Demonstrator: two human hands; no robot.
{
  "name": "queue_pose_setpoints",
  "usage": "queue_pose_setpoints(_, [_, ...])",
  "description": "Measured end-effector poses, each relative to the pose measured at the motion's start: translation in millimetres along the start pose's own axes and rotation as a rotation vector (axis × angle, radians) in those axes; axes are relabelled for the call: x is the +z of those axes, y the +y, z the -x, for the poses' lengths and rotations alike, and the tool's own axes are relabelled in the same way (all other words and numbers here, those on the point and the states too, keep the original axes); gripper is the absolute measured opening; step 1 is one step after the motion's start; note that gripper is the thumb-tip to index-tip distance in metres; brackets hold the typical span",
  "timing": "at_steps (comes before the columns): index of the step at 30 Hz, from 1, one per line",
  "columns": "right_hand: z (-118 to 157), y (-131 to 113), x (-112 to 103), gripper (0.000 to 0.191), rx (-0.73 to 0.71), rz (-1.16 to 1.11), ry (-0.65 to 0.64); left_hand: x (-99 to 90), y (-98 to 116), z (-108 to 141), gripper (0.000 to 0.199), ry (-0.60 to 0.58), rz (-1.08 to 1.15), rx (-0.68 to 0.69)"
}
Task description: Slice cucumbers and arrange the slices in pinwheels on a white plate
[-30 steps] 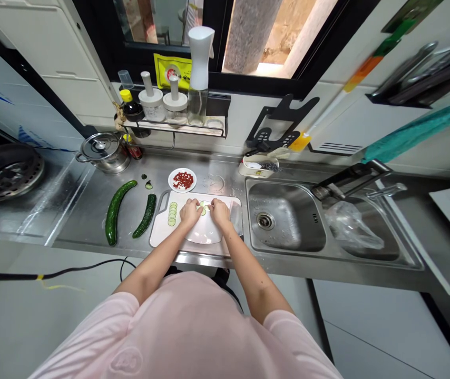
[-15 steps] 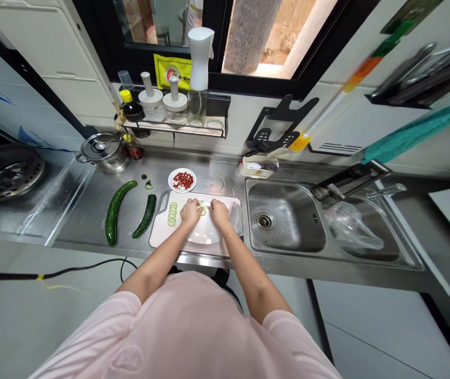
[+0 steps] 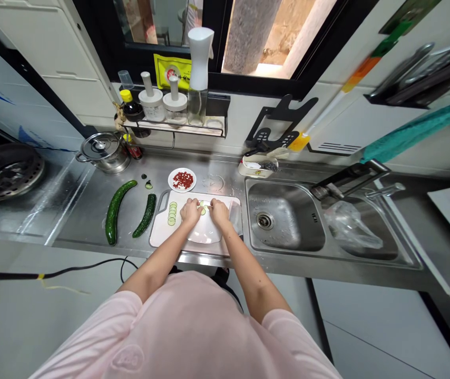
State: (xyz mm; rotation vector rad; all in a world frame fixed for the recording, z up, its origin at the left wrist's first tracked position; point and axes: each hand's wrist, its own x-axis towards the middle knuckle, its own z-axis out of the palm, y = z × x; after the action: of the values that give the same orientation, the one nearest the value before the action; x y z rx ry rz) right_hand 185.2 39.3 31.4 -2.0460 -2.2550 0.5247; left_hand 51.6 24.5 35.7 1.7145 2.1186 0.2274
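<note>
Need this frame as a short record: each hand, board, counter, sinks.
left hand: over dish, fingers by slices
right hand: over dish, facing left hand; grip too small to tell
board: bears dish; row of slices to its left
counter: long cucumber, short cucumber, plate of red bits, lidded pot
left sink: drain visible
right sink: clear bag

Black-framed window [image 3: 213, 79] (bright at right), pale wall [image 3: 43, 47], steel counter [image 3: 78, 221], grey floor [image 3: 7, 310]
</note>
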Motion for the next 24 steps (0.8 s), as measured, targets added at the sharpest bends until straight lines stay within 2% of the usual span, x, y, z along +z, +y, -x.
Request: queue_pose_setpoints(24, [2.1, 6.2, 4.1, 0.020, -0.032, -0.039, 0.026, 1.1, -1.2, -1.0, 0.020, 0.001, 0.015, 0.003])
